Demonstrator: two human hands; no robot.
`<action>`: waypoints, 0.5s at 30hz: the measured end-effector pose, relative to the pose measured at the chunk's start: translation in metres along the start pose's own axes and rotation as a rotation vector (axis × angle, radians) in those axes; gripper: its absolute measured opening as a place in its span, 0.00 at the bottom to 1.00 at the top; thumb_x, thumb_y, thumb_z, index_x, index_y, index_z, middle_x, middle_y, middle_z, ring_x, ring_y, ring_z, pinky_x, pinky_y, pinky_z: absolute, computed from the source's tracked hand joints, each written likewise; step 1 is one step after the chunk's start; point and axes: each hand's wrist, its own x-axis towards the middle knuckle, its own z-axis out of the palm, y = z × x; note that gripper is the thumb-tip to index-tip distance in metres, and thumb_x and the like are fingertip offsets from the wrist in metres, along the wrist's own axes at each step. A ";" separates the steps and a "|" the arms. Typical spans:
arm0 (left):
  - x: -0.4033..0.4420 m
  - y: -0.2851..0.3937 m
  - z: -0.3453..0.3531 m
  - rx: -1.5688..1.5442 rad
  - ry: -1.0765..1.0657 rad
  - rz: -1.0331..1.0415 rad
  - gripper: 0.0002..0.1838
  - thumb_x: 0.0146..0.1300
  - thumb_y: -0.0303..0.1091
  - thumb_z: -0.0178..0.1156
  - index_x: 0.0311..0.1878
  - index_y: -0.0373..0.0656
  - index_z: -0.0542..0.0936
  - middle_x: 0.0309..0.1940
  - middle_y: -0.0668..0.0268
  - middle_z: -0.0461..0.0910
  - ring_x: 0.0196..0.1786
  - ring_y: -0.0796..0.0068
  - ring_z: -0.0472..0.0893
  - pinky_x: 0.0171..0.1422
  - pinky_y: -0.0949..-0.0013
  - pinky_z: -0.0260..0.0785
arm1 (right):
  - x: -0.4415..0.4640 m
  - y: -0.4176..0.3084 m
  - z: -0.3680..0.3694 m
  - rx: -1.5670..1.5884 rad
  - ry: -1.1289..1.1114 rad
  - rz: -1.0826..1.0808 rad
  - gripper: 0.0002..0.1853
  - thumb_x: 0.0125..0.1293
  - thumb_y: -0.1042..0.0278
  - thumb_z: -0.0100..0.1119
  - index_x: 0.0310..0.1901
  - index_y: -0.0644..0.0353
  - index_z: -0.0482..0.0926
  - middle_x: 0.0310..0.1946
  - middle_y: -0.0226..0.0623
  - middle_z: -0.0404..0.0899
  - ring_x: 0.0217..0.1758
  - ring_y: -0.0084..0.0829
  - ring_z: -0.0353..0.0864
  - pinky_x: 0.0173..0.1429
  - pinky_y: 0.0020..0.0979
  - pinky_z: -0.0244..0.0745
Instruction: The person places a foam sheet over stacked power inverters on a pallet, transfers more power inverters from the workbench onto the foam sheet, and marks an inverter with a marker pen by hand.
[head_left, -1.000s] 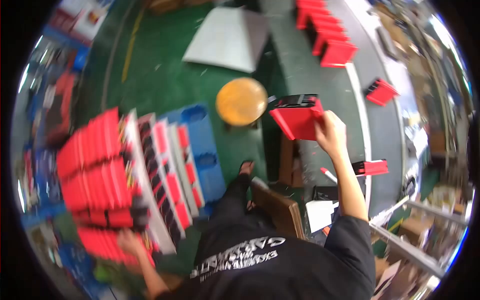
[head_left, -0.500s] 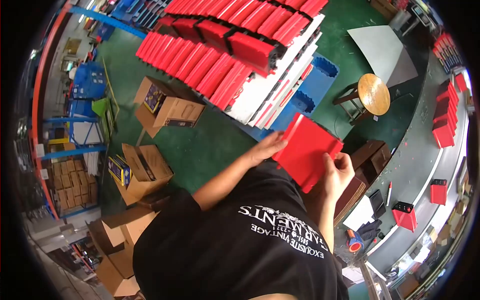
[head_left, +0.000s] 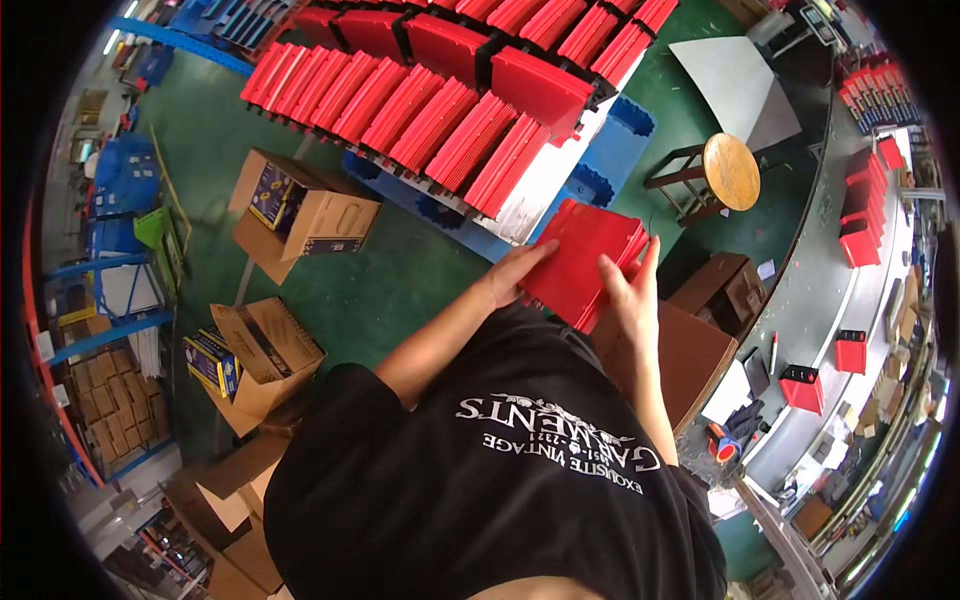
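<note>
A flat red casing (head_left: 580,258) is held in front of my body, its broad face turned up and finned sides showing at the right. My left hand (head_left: 518,272) grips its left edge, thumb on top. My right hand (head_left: 632,290) holds the right side, fingers closed around it and partly hidden. Just beyond my hands stand rows of similar red casings (head_left: 430,125) with black ends, on a white board (head_left: 520,215) over a blue pallet (head_left: 585,185).
Open cartons (head_left: 335,215) stand on the green floor (head_left: 370,290) to the left. A round wooden stool (head_left: 731,171) is at the right. A curved grey conveyor bench (head_left: 800,330) carries more red units (head_left: 802,388). Below it is a brown carton (head_left: 680,360).
The view has shifted, and the stacked casings appear nearer. The held casing has tilted, so its finned side shows. My right hand has moved up along its right side.
</note>
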 end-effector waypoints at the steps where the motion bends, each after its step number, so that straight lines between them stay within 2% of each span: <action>1: 0.006 0.004 -0.010 -0.054 -0.012 0.002 0.28 0.76 0.56 0.56 0.62 0.40 0.78 0.56 0.60 0.84 0.54 0.72 0.84 0.57 0.69 0.76 | 0.009 0.002 0.011 0.022 0.042 0.027 0.52 0.65 0.66 0.70 0.79 0.70 0.42 0.57 0.50 0.80 0.53 0.33 0.82 0.57 0.32 0.79; 2: 0.011 0.001 -0.024 -0.162 -0.036 0.013 0.29 0.76 0.57 0.55 0.62 0.40 0.78 0.56 0.60 0.84 0.54 0.72 0.84 0.57 0.69 0.76 | 0.021 0.005 0.018 0.041 0.067 0.031 0.50 0.65 0.68 0.68 0.79 0.71 0.44 0.54 0.49 0.82 0.51 0.32 0.83 0.55 0.31 0.79; 4: 0.039 -0.012 -0.096 -0.326 -0.611 0.018 0.31 0.76 0.60 0.52 0.62 0.39 0.77 0.55 0.57 0.84 0.55 0.68 0.84 0.58 0.65 0.76 | 0.050 0.015 0.037 0.081 0.173 0.003 0.46 0.63 0.73 0.65 0.78 0.69 0.51 0.48 0.46 0.85 0.46 0.29 0.84 0.52 0.30 0.80; 5: 0.021 -0.011 -0.106 -0.259 -0.351 0.013 0.31 0.76 0.60 0.52 0.61 0.39 0.77 0.54 0.57 0.84 0.54 0.68 0.84 0.57 0.65 0.76 | 0.058 0.016 0.048 0.060 0.197 -0.022 0.44 0.61 0.69 0.67 0.76 0.68 0.56 0.49 0.47 0.85 0.47 0.32 0.85 0.54 0.32 0.80; 7: -0.026 -0.015 -0.115 -0.106 0.165 0.010 0.30 0.76 0.61 0.51 0.59 0.41 0.76 0.52 0.57 0.85 0.53 0.66 0.85 0.55 0.63 0.76 | 0.080 0.017 0.066 -0.250 0.266 -0.039 0.42 0.58 0.61 0.70 0.72 0.66 0.62 0.50 0.52 0.85 0.50 0.42 0.87 0.57 0.37 0.80; 9: -0.061 -0.019 -0.144 -0.078 0.199 -0.047 0.27 0.76 0.58 0.53 0.59 0.41 0.76 0.51 0.58 0.85 0.50 0.67 0.86 0.54 0.64 0.76 | 0.102 0.028 0.083 -0.359 0.346 -0.069 0.49 0.54 0.56 0.75 0.74 0.69 0.61 0.50 0.50 0.85 0.51 0.36 0.86 0.58 0.34 0.78; 10: -0.074 -0.023 -0.157 -0.062 0.216 -0.084 0.26 0.76 0.56 0.54 0.59 0.41 0.76 0.50 0.59 0.86 0.49 0.67 0.86 0.53 0.64 0.76 | 0.102 0.014 0.092 -0.340 0.365 -0.088 0.47 0.54 0.53 0.75 0.71 0.68 0.65 0.51 0.53 0.84 0.52 0.41 0.86 0.59 0.35 0.78; 13: -0.090 -0.035 -0.174 0.220 0.388 -0.091 0.22 0.76 0.50 0.57 0.58 0.41 0.77 0.48 0.59 0.86 0.47 0.69 0.86 0.51 0.66 0.76 | 0.106 -0.001 0.115 -0.343 0.365 -0.103 0.42 0.56 0.50 0.75 0.65 0.69 0.69 0.51 0.55 0.85 0.54 0.46 0.87 0.59 0.38 0.79; 15: -0.085 -0.033 -0.167 0.264 0.425 -0.077 0.20 0.75 0.46 0.59 0.59 0.41 0.77 0.46 0.61 0.86 0.45 0.72 0.86 0.49 0.69 0.76 | 0.109 0.002 0.129 -0.369 0.319 -0.157 0.39 0.57 0.50 0.75 0.61 0.70 0.70 0.50 0.59 0.84 0.55 0.50 0.86 0.60 0.41 0.79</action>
